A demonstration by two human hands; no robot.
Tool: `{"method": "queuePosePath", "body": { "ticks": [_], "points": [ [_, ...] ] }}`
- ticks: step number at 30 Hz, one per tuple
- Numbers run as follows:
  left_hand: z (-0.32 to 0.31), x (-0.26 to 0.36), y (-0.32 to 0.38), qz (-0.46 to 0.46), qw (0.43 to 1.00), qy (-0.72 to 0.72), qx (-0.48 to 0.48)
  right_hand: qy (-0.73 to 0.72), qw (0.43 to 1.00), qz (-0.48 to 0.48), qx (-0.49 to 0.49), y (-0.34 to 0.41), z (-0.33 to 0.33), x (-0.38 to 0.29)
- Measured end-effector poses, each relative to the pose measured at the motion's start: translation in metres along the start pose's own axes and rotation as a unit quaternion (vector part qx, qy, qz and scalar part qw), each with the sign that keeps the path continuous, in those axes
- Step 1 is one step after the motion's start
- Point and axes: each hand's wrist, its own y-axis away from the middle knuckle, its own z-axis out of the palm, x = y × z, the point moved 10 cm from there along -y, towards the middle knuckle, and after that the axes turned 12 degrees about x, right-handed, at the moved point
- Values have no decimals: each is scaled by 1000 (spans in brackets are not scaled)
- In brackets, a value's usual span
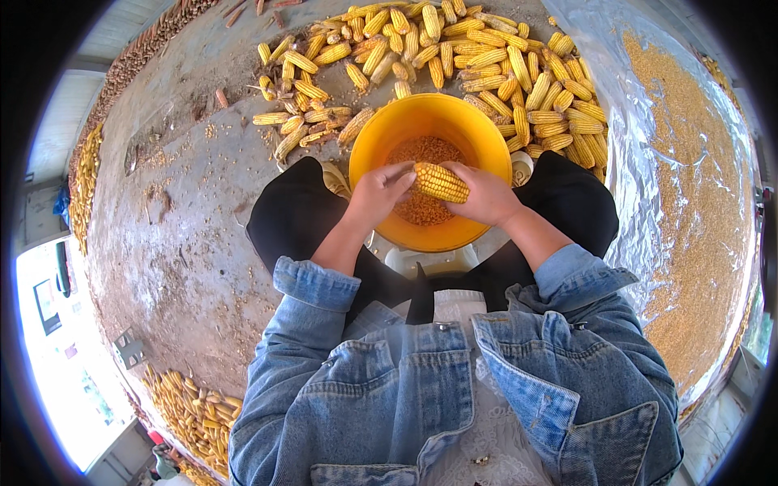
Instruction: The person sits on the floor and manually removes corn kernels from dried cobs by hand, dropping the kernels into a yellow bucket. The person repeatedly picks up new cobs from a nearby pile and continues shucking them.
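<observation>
An ear of yellow corn [442,183] is held level above a yellow plastic bucket [486,136], its kernel rows facing up. My right hand [486,195] wraps the ear's right end, thumb along the far side and fingers beneath. At the other end, my left hand [382,189] pinches the tip with thumb and bent fingers; some fingertips are hidden. Loose orange corn kernels [425,212] cover the bottom of the bucket. The bucket stands between my knees.
Beyond the bucket lies a wide heap of corn ears [486,58]. On the right, loose kernels [687,243] spread over plastic sheeting [635,200]. Stray kernels and husk bits litter the concrete floor [200,273]. Another corn pile [194,407] sits at lower left.
</observation>
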Motion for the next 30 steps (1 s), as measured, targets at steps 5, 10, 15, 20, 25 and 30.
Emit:
{"method": "queuePosePath", "body": {
  "ticks": [5, 10, 15, 20, 25, 30],
  "points": [
    [2, 9, -1, 88, 990, -110, 5, 55, 998, -10, 0, 1, 0, -2],
    [3, 14, 4, 168, 948, -265, 44, 105, 994, -6, 4, 3, 5, 2],
    [5, -11, -6, 8, 996, 82, 26, 100, 994, -19, 30, 2, 2, 3],
    [8, -16, -8, -3, 999, 50, -5, 111, 993, -25, 27, 2, 0, 0],
    [7, -8, -9, 63, 998, -25, -7, 137, 990, -30, 27, 3, -2, -3],
    [8, 4, 0, 150, 970, -187, 48, 180, 983, -31, 15, 4, 2, -4]
  ]
}}
